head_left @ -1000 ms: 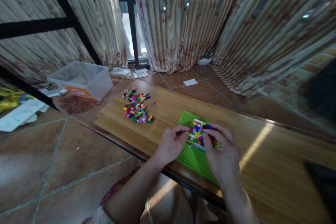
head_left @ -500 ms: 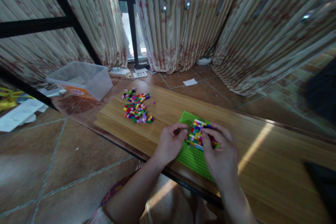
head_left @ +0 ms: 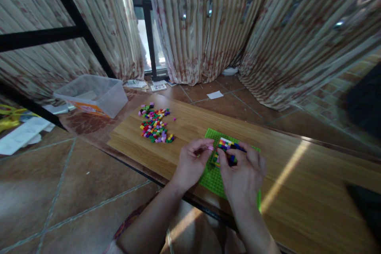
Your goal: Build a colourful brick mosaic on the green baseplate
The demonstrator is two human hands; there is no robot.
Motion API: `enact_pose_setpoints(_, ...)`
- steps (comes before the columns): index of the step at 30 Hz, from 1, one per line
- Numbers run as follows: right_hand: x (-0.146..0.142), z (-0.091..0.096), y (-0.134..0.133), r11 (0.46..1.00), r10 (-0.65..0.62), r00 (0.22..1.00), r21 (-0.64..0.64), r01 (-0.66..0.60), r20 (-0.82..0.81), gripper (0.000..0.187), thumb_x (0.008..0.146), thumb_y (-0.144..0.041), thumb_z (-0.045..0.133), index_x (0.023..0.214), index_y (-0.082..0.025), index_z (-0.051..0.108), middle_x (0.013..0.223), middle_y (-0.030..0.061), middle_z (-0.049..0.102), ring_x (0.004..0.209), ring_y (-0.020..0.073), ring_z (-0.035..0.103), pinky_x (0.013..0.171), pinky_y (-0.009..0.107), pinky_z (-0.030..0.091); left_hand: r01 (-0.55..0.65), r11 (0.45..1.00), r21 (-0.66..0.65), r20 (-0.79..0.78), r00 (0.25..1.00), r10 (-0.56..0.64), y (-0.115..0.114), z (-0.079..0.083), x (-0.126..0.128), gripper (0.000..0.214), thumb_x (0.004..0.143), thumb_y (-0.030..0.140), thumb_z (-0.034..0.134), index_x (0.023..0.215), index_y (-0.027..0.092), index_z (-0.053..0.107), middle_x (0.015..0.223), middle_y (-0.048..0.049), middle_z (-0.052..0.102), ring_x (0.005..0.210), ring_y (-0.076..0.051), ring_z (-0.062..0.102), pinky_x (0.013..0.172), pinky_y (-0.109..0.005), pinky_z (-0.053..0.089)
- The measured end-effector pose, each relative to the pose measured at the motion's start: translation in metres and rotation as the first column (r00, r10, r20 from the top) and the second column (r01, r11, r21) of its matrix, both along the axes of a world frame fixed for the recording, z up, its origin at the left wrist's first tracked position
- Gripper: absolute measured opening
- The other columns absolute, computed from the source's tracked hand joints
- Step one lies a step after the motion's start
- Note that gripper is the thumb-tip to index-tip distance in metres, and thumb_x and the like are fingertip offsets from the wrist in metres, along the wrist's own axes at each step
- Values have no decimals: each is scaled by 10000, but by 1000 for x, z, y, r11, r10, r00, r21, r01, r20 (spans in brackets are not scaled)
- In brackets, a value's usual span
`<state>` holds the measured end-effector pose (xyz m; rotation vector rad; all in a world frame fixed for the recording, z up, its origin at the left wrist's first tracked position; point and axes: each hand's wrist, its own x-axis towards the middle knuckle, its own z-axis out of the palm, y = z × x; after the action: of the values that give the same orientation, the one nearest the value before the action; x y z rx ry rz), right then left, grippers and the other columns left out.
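Between the thumb and fingertips of my left hand [head_left: 193, 162] is a small pink brick [head_left: 210, 148], held just left of the multicoloured block build [head_left: 226, 143]. That build sits on a green studded baseplate [head_left: 212, 179] near the table's front edge. My right hand [head_left: 242, 172] is over the build and covers much of it. Its thumb and index finger are bent close together at the build's left side; what lies between them, if anything, I cannot make out.
A pile of loose coloured bricks [head_left: 156, 127] lies on the wooden table [head_left: 184, 127] to the left. Behind it stands a clear plastic bin [head_left: 98, 95]. A dark flat object [head_left: 364, 202] is at the right edge. Paper [head_left: 214, 95] lies on the floor beyond.
My right hand has moved left across the build, its fingertips now nearer my left hand. The pink brick has come into sight in my left fingers. The view has tilted slightly upward.
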<state>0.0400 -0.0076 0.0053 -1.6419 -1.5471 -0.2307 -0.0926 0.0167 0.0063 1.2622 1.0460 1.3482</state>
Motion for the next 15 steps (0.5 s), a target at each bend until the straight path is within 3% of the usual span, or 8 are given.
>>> enact_pose_setpoints(8, -3, 4, 3, 1000, 10, 998, 9, -9, -60, 167, 857, -332, 636, 806, -195, 719, 1118, 127, 679, 1075, 299, 553, 949, 522, 436, -10, 992, 126, -129, 991, 26, 0, 6, 1, 157, 879, 189, 629, 977, 198, 751, 975, -46, 759, 879, -167, 697, 835, -281, 561)
enact_pose_setpoints(11, 9, 6, 4, 999, 22, 977, 41, -14, -214, 184, 852, -358, 645, 818, -199, 730, 1097, 107, 690, 1059, 273, 586, 956, 488, 459, -1, 980, 201, -211, 977, 44, 3, 7, 4, 178, 898, 191, 610, 1010, 212, 747, 993, -40, 763, 896, -168, 701, 845, -286, 561)
enact_pose_setpoints(15, 35, -3, 5, 1000, -3, 887, 21, 15, -461, 220, 855, -402, 645, 838, -199, 728, 1074, 86, 707, 1017, 241, 645, 937, 441, 490, 85, 941, 326, -413, 909, 61, 5, 8, 13, 222, 929, 176, 564, 1070, 231, 727, 999, -41, 764, 930, -178, 696, 885, -314, 555)
